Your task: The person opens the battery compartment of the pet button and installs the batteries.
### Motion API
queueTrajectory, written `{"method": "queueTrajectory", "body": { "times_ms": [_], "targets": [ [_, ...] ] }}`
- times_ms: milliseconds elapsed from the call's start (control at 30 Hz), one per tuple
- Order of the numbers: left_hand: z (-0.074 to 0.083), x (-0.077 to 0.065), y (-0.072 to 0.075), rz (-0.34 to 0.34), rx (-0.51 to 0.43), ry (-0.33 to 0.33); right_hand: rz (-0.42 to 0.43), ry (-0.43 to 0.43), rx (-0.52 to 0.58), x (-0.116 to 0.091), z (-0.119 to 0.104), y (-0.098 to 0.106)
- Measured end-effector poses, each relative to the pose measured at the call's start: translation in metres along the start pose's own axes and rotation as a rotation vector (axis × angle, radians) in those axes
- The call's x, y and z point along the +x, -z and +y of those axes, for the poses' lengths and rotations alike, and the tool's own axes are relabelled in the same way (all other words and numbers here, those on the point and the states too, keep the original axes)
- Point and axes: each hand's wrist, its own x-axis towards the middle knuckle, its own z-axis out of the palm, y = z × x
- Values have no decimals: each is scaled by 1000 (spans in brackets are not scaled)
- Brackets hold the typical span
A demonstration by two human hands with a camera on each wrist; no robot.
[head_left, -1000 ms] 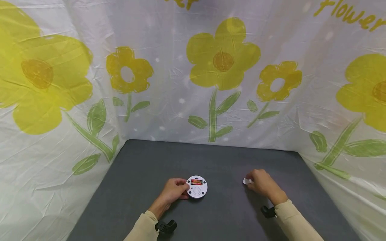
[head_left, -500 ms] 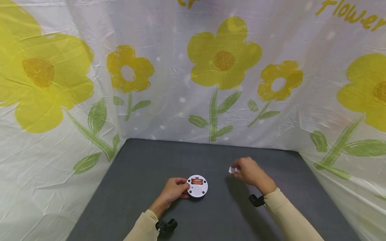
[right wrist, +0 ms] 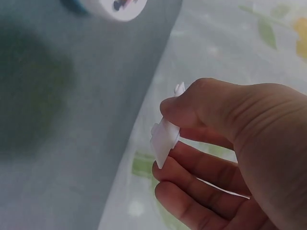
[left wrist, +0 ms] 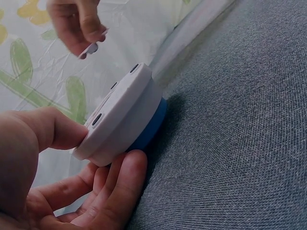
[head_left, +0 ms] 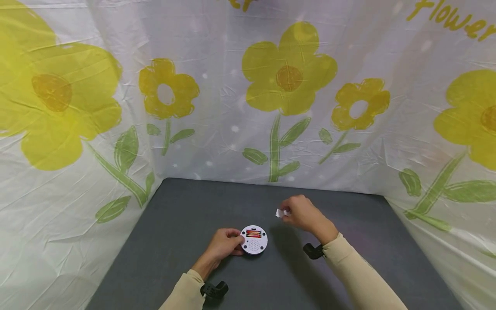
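A round white device (head_left: 253, 245) with a blue underside lies on the dark table, its battery side up. Red batteries (head_left: 253, 234) sit in its uncovered slot, above a patch of small speaker holes. My left hand (head_left: 224, 243) grips the device's left edge, thumb on top and fingers against the side, as the left wrist view (left wrist: 120, 115) also shows. Up and to the right of the device, my right hand (head_left: 304, 213) pinches a small white plastic battery cover (right wrist: 165, 136) between thumb and fingers, raised above the table.
The dark grey cloth-covered table (head_left: 193, 202) meets a white curtain (head_left: 217, 142) printed with yellow flowers at its back and sides. Each wrist carries a black camera mount (head_left: 214, 290).
My right hand has moved left and away from me with the battery cover, from the right side toward the device. The left hand and the device have stayed in place.
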Motion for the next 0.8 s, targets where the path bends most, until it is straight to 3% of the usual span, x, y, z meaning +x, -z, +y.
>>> {"method": "queueTrajectory", "body": {
  "times_ms": [800],
  "targets": [
    [-2, -1, 0, 3, 14, -22, -106, 75, 95, 30, -51, -41]
  ]
}}
